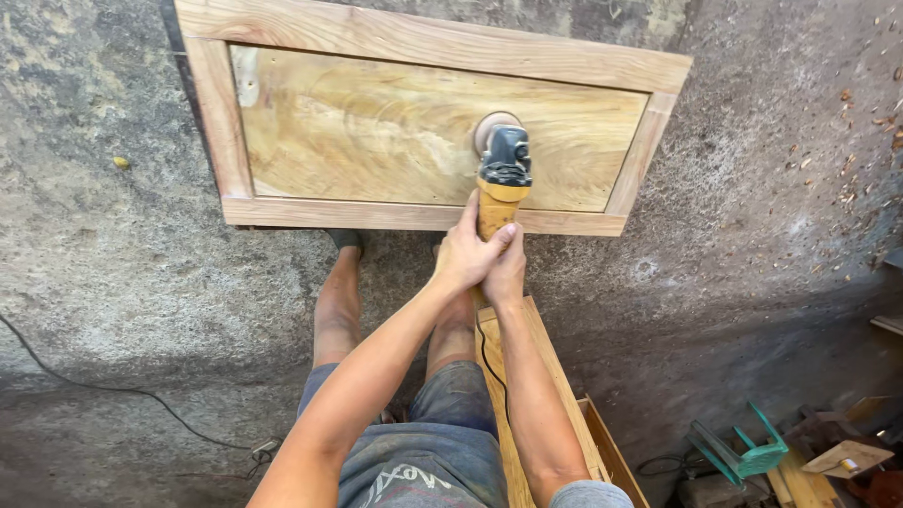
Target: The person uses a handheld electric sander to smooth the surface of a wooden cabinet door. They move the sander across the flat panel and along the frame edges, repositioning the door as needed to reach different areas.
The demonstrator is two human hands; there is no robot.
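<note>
Fingers (489,246) around yellow sander (500,183), seemingly on smooth wooden panel (376,132).

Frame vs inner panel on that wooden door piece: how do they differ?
The frame is plain pale straight-grained strips; the inner panel is yellower with swirling figure. The frame sits raised around the edge; the panel lies recessed, with the sander resting on it. Both are bare wood.
</note>
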